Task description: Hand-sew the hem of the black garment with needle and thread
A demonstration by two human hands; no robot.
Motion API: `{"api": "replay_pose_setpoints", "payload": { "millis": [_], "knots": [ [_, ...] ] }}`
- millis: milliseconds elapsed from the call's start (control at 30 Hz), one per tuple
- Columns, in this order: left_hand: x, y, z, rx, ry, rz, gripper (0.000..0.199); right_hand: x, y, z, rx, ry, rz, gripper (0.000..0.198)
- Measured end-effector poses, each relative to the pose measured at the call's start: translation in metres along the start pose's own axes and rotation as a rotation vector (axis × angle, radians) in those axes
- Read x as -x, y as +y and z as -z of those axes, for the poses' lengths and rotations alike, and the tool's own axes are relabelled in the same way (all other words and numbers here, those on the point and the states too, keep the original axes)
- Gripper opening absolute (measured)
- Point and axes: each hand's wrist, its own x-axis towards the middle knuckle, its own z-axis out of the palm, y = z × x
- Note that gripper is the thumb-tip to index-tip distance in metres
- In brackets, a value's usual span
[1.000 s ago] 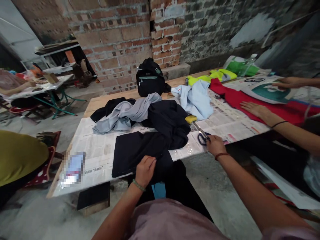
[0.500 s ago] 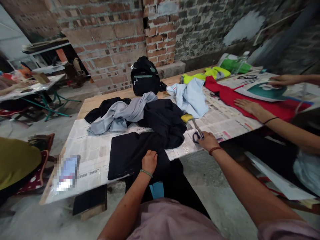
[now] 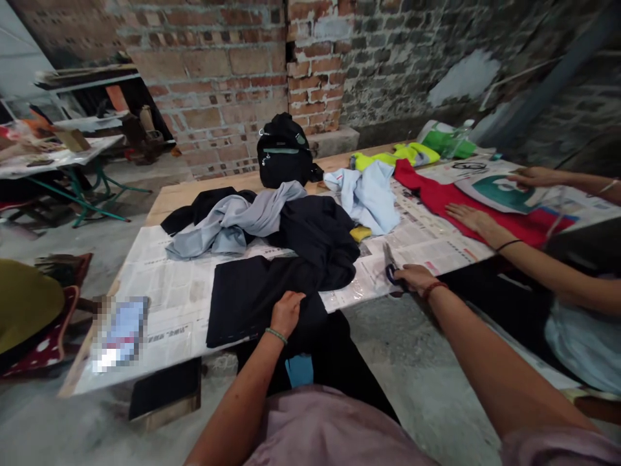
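Note:
My right hand (image 3: pixel 415 278) is closed around the handles of a pair of scissors (image 3: pixel 391 266), blades pointing away from me, near the table's front edge. My left hand (image 3: pixel 287 312), its fingers curled, is closed on a dark garment (image 3: pixel 247 294) that hangs over the edge towards my lap. Behind it lies a crumpled heap: another dark garment (image 3: pixel 317 236), a grey garment (image 3: pixel 242 220) and black cloth at the back left. A small yellow piece (image 3: pixel 360 233) sits beside the heap, next to a light blue garment (image 3: pixel 371 197).
At the right, a co-worker's hands rest on an iron (image 3: pixel 502 192) and a red garment (image 3: pixel 441 200). A black backpack (image 3: pixel 285 158), a neon yellow garment (image 3: pixel 412 153) and a plastic bottle (image 3: pixel 458 139) stand or lie farther back. A phone-like blurred object (image 3: pixel 123 330) is at the left.
My right hand has drawn the scissors a little to the right and towards me, off their former spot by the yellow piece. My left hand stays on the dark garment. The view has shifted slightly.

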Motion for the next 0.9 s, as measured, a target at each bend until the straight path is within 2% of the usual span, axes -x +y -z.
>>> {"api": "replay_pose_setpoints", "payload": {
  "millis": [67, 167, 367, 467, 600, 767, 900],
  "knots": [
    [-0.001, -0.001, -0.002, -0.026, 0.004, -0.004, 0.025, 0.005, 0.007, 0.006, -0.141, -0.098, -0.015, 0.013],
    [-0.001, -0.001, -0.003, -0.083, -0.004, 0.025, 0.022, 0.019, 0.017, 0.007, -0.355, -0.185, 0.038, 0.017],
    [-0.009, 0.013, 0.001, -0.293, -0.108, 0.161, 0.017, 0.061, 0.031, -0.015, -0.795, -0.237, 0.15, 0.018],
    [-0.016, 0.022, 0.004, -0.383, -0.189, 0.234, 0.014, 0.077, 0.035, -0.025, -0.884, -0.256, 0.203, 0.021],
    [-0.02, 0.03, 0.007, -0.422, -0.262, 0.29, 0.014, 0.094, 0.034, -0.035, -0.861, -0.297, 0.264, 0.028],
    [-0.013, 0.026, 0.012, -0.237, -0.156, 0.242, 0.013, 0.12, 0.03, -0.047, -0.859, -0.463, 0.222, 0.038],
    [-0.003, 0.015, 0.017, 0.088, -0.081, 0.244, 0.011, 0.151, 0.026, -0.063, -0.868, -0.717, 0.128, 0.047]
  ]
}}
